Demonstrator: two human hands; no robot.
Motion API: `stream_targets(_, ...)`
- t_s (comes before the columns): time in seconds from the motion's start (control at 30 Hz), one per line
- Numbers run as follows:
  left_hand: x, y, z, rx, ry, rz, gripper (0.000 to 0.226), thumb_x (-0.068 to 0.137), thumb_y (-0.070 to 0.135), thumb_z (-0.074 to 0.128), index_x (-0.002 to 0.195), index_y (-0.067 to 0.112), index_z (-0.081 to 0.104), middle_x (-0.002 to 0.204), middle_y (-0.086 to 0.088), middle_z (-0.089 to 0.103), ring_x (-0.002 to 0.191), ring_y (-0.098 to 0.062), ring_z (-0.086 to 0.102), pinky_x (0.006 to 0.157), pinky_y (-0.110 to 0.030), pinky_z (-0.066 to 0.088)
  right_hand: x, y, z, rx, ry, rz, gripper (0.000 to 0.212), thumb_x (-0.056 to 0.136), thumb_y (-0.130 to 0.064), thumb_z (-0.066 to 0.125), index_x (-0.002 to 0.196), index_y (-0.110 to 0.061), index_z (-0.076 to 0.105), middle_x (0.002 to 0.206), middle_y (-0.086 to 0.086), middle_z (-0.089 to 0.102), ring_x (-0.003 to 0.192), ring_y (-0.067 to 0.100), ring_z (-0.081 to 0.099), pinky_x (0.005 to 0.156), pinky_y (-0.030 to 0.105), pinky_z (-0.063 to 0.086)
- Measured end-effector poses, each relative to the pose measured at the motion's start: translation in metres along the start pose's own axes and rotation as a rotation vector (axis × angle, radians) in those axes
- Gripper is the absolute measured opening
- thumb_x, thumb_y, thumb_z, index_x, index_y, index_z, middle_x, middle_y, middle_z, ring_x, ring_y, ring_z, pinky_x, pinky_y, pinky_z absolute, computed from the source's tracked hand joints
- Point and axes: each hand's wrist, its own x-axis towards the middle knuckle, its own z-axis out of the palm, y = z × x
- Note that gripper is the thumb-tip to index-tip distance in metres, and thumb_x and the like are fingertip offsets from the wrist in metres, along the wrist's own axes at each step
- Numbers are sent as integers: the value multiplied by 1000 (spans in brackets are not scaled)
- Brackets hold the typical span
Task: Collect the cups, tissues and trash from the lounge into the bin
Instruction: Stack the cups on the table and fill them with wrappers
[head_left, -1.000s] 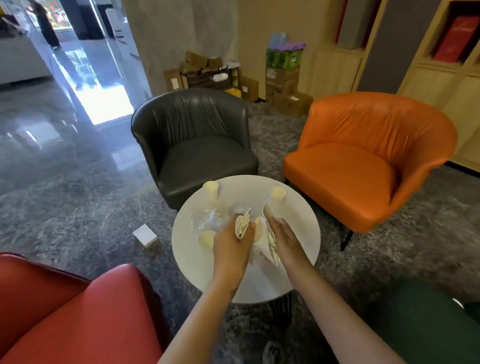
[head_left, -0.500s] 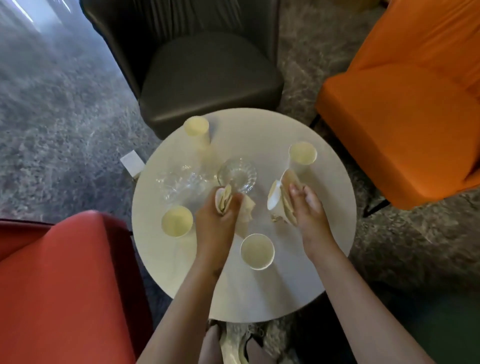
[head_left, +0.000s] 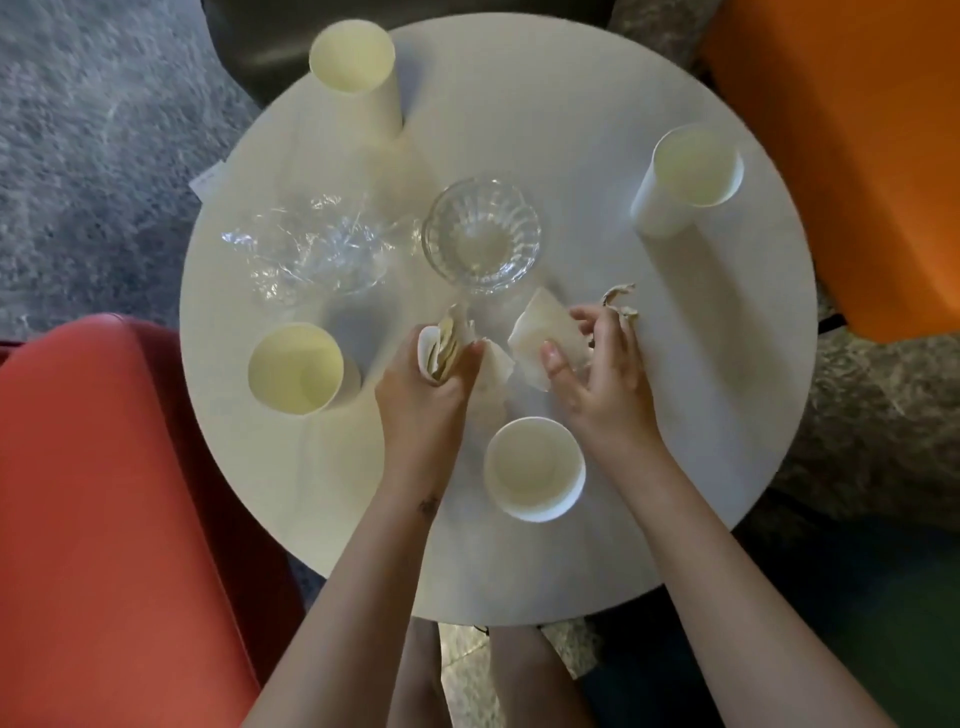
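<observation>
At the near centre of the round surface (head_left: 727, 415), the left hand (head_left: 423, 400) is closed firmly round a crushed cup (head_left: 439, 351), white and flattened, with something pale tucked inside it. Just beside it, the right hand (head_left: 605, 379) pinches a tissue (head_left: 540, 330) between thumb and curled fingers. Small brownish scraps (head_left: 621, 301) show past its knuckles; whether they are held or lie loose cannot be told.

Outstanding items, working outward:
- Near cup (head_left: 535, 470), upright, between the two forearms.
- Left cup (head_left: 298, 371), upright, beside the left hand.
- Far-left cup (head_left: 353, 73) and far-right cup (head_left: 691, 176), both upright, well apart at the far rim.
- Crumpled plastic wrap (head_left: 311, 249), touching or just beside a glass bowl (head_left: 480, 234) at mid-surface.
- White card (head_left: 208, 179) on the carpet, at the left edge of the surface.

A red chair (head_left: 104, 519), an orange chair (head_left: 857, 130) and a dark chair (head_left: 249, 57) surround the surface. No bin is in view.

Assessment: collection is at an early stage. Both hands are loaded with paper litter, and nothing can be confirmed as binned. Four standing cups, the wrap and the card remain to be gathered. The glass bowl looks reusable and probably stays. With both hands occupied, stacking the cups would likely reduce the trips to the bin.
</observation>
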Motion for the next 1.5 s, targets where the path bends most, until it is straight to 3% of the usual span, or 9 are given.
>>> stream_targets(0.23, 5, 22, -20, -109, 16, 16, 22, 80, 31, 70, 64, 32, 55, 59, 17, 54, 59, -4, 48, 60, -24, 42, -8, -20, -10, -100, 61, -45, 56, 78, -53, 42, 121, -17, 50, 111, -8, 46, 111, 21, 42, 89, 23, 21)
stream_targets(0.43, 0, 64, -28, -289, -108, 82, 10, 77, 27, 70, 76, 31, 62, 71, 12, 64, 70, -10, 59, 68, -33, 48, -7, -63, -23, -14, -23, -210, 48, 80, -41, 55, 121, -18, 52, 115, -6, 55, 110, 14, 45, 93, 8, 19)
stream_targets(0.67, -21, 88, -38, -477, -359, 77, 24, 80, 31, 68, 102, 24, 59, 95, 0, 66, 90, -17, 65, 79, -31, 51, -29, -91, -47, 481, -291, -150, 44, 88, -19, 57, 127, -20, 38, 124, -4, 53, 119, 8, 50, 101, 30, 40)
stream_targets(0.83, -43, 88, -39, -494, -516, 88, 17, 80, 39, 63, 96, 42, 64, 103, -5, 63, 101, -23, 59, 94, -48, 44, -52, -91, -51, 493, -274, -123, 52, 85, -27, 52, 132, -14, 34, 131, -1, 50, 119, 18, 51, 102, 41, 41)
stream_targets(1.0, -66, 75, -41, -459, -572, 66, 29, 80, 41, 60, 106, 28, 62, 112, -12, 59, 106, -25, 57, 96, -46, 43, -82, -83, -43, 517, -156, -82, 45, 85, -25, 57, 124, -12, 40, 126, 1, 52, 117, 21, 53, 97, 49, 44)
stream_targets(1.1, -73, 70, -45, -375, -558, 86, 28, 79, 38, 61, 104, 26, 63, 128, -17, 47, 118, -23, 51, 97, -34, 44, -99, -79, -40, 492, -12, -60, 49, 77, -31, 63, 118, -11, 46, 119, 3, 58, 112, 17, 56, 94, 49, 46)
stream_targets(1.2, -75, 65, -52, -265, -554, 129, 37, 71, 46, 64, 104, 28, 61, 125, -9, 52, 119, -21, 51, 100, -44, 42, -111, -72, -37, 450, 96, -39, 48, 74, -33, 67, 115, -15, 49, 115, 1, 60, 109, 16, 57, 93, 45, 47)
stream_targets(1.33, -72, 47, -64, -121, -509, 155, 41, 70, 46, 64, 108, 33, 56, 120, 17, 57, 116, 0, 47, 101, -38, 40, -115, -56, -35, 312, 185, 23, 38, 84, -19, 65, 117, -22, 47, 109, -21, 55, 101, -7, 53, 86, 16, 44)
stream_targets(1.5, -75, 23, -67, -24, -464, 154, 37, 80, 19, 68, 112, 29, 54, 119, 15, 55, 110, 1, 49, 86, -19, 40, -118, -46, -25, -85, 213, -55, 39, 85, -12, 61, 122, -16, 49, 119, 4, 55, 101, 16, 53, 73, 13, 34)
